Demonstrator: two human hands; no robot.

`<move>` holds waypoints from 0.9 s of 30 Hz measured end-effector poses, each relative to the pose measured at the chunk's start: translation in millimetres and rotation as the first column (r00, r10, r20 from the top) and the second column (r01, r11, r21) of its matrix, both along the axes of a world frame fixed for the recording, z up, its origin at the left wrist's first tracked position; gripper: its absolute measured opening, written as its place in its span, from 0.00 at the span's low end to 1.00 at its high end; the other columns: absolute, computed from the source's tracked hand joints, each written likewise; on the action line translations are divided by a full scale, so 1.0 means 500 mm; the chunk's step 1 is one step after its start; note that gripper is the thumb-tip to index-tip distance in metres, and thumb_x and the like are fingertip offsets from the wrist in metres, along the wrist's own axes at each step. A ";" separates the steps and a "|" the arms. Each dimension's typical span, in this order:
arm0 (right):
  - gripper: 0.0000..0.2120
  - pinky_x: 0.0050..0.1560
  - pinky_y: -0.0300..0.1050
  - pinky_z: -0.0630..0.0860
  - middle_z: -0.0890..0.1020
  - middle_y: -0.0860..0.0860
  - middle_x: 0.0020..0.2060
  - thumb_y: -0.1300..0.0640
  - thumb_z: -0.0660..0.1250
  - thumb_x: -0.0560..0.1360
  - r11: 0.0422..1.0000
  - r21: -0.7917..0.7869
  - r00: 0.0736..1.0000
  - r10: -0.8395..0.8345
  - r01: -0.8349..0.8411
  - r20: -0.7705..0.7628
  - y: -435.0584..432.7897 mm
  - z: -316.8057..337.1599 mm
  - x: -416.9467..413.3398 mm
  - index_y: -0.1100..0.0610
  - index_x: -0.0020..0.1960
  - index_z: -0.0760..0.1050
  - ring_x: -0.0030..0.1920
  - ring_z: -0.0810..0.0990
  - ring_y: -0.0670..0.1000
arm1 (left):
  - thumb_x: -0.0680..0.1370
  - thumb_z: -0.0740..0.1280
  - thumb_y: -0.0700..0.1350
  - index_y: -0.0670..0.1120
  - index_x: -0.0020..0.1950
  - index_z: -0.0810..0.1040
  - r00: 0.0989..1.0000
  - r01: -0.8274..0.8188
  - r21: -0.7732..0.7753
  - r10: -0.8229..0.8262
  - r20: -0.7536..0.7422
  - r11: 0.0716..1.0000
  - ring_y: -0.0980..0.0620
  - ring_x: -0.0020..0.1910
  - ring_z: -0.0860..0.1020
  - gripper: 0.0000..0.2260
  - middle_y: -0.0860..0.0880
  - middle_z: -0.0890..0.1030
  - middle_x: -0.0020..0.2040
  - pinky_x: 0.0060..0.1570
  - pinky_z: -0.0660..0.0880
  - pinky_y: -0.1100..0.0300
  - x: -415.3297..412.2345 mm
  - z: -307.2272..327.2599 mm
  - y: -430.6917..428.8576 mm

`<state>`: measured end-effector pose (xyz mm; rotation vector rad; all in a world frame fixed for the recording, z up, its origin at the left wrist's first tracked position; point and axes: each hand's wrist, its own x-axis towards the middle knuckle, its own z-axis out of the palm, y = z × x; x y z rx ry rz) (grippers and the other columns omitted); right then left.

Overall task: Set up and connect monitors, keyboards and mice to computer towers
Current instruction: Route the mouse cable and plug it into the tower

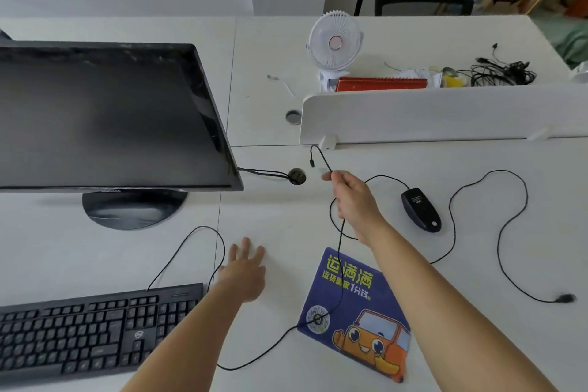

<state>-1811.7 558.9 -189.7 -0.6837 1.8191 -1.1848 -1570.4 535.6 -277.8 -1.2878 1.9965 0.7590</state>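
Note:
A black monitor (105,118) stands at the left on the white desk (286,226), its cables running into a round desk hole (297,176). In front of it lies a black keyboard (79,328). Its thin black cable (339,264) trails over the blue mouse pad (366,312) up to my right hand (353,197), which pinches it near the end. The small plug (312,164) arcs above my fingers, close to the hole. My left hand (245,274) rests flat on the desk beside the keyboard. A black mouse (420,208) lies upside down at the right, its cable ending in a loose plug (566,297).
A low white divider (445,114) crosses the desk behind my right hand. Beyond it stand a white fan (334,41), a red notebook (381,83) and a tangle of black cables (502,71). A second desk hole (292,117) sits left of the divider.

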 end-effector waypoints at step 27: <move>0.27 0.64 0.47 0.65 0.69 0.55 0.71 0.54 0.62 0.80 0.946 0.300 0.991 -0.131 0.119 0.022 -0.160 -0.113 0.013 0.60 0.77 0.61 0.71 0.68 0.55 | 0.81 0.50 0.37 0.62 0.80 0.44 0.999 -0.030 0.078 0.033 -0.041 0.997 0.50 0.79 0.34 0.33 0.57 0.32 0.79 0.76 0.59 0.46 0.019 -0.016 -0.032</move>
